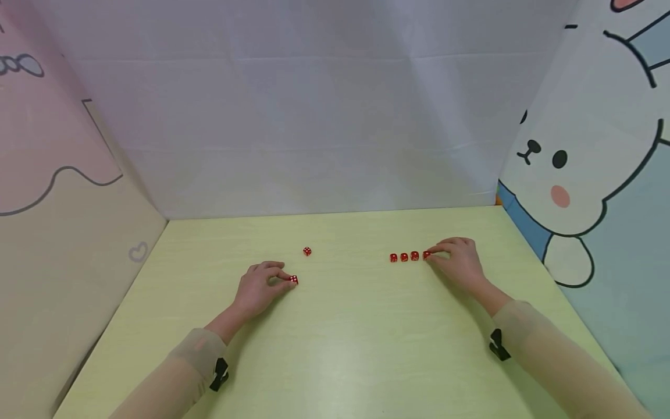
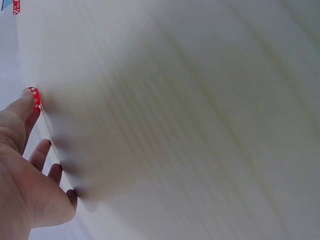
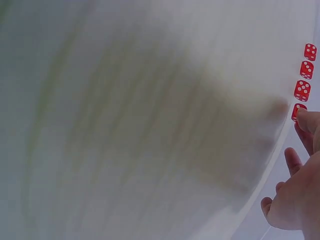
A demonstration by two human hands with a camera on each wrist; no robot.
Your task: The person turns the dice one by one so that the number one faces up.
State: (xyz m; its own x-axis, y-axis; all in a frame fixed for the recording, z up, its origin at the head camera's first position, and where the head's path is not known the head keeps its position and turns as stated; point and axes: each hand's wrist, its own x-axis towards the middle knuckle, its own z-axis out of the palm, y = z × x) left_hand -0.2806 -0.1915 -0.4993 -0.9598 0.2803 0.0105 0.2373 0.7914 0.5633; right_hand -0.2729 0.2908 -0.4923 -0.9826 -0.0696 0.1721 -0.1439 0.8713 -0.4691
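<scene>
My left hand (image 1: pixel 260 289) pinches a red die (image 1: pixel 294 279) with white pips between thumb and index finger, low over the tabletop. The same die (image 2: pixel 35 98) shows at the thumb tip in the left wrist view. Beyond it a lone red die (image 1: pixel 307 251) rests on the table. On the right side, my right hand (image 1: pixel 457 263) pinches another red die (image 1: pixel 426 255) at the right end of a short row. The rest of that row is three red dice, with one die (image 1: pixel 404 257) in its middle; the right wrist view shows the held die (image 3: pixel 298 112) in line with them.
A pale yellow wooden table (image 1: pixel 324 331) spans the work area. Behind it stands a white cloth wall (image 1: pixel 314 116). A left side panel (image 1: pixel 73 244) and a right side panel (image 1: pixel 602 163) with a cartoon animal border it.
</scene>
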